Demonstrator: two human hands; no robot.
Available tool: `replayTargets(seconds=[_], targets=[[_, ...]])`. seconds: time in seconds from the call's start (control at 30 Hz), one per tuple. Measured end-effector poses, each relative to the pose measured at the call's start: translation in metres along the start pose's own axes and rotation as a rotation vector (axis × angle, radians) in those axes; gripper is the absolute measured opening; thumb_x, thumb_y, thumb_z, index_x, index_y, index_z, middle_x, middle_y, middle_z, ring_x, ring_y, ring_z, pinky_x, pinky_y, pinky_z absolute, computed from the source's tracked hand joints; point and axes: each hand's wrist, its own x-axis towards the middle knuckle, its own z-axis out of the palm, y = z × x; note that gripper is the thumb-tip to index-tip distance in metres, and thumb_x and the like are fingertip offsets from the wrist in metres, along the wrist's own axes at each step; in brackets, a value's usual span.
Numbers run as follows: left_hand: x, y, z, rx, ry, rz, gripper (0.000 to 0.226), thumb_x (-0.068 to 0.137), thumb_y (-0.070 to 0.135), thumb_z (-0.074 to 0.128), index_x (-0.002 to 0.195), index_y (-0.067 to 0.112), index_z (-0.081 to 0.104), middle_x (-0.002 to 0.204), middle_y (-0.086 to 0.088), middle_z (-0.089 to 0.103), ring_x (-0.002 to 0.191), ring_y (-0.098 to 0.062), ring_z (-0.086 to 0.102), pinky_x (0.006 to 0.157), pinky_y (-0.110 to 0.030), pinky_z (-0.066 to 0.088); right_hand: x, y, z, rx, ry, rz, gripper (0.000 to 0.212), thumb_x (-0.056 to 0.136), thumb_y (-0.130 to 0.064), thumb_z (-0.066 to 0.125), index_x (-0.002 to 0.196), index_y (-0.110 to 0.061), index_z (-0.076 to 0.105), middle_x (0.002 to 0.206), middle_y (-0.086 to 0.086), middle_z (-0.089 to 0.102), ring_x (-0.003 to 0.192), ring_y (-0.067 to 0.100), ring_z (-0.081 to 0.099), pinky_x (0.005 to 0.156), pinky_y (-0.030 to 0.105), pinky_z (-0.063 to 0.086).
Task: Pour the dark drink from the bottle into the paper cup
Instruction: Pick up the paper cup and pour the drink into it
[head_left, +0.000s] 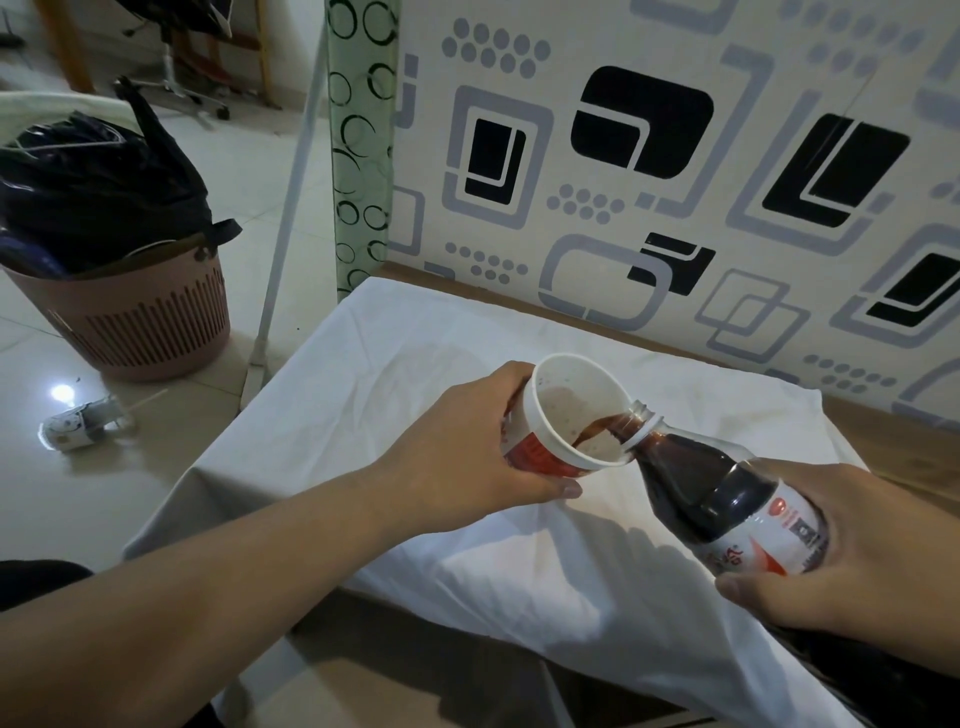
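Note:
My left hand (462, 447) grips a red and white paper cup (571, 410), tilted toward the right and held above the white cloth. My right hand (852, 540) holds a clear plastic bottle (722, 493) of dark drink by its labelled body, tipped to the left. The uncapped bottle mouth rests at the cup's right rim. A thin dark stream runs from it into the cup, where pale brown foam lies at the bottom.
A white cloth (415, 374) covers the low table under the hands. A patterned wall panel (675, 156) stands right behind it. A pink bin (150, 327) with a black bag stands on the tiled floor at left, with a small white object (83, 426) near it.

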Motion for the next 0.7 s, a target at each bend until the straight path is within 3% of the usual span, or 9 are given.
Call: replayTargets(seconds=[0.13,0.27,0.7], targets=[[-0.0001,0.0005,0.0002,-0.002,0.002,0.004,0.075,0.057,0.070,0.072,0.120,0.054,0.035,0.110,0.037,0.049,0.104,0.010,0.048,0.074,-0.006,0.042,0.0008,0.0026,0.0010,-0.015,0.021,-0.011,0.055,0.045,-0.064,0.076,0.095,-0.045,0.063,0.064,-0.018,0.074,0.052,0.003,0.070,0.051,0.020,0.059],[0.0002,0.0006,0.0006,0.004,-0.001,-0.005,0.074,0.058,0.069,0.072,0.121,0.054,0.035,0.112,0.035,0.049,0.102,0.005,0.051,0.081,-0.016,0.045,0.0018,0.0023,0.0005,-0.017,0.032,-0.008,0.054,0.044,-0.065,0.075,0.094,-0.049,0.063,0.062,-0.022,0.073,0.053,-0.001,0.069,0.049,0.009,0.054],[0.0005,0.0012,-0.0015,0.013,0.007,0.004,0.074,0.057,0.069,0.072,0.119,0.054,0.035,0.110,0.035,0.050,0.102,0.007,0.051,0.076,-0.009,0.042,0.0043,0.0065,0.0026,-0.040,0.036,0.002,0.060,0.041,-0.069,0.074,0.098,-0.056,0.058,0.068,-0.028,0.073,0.058,-0.004,0.071,0.047,0.018,0.058]])
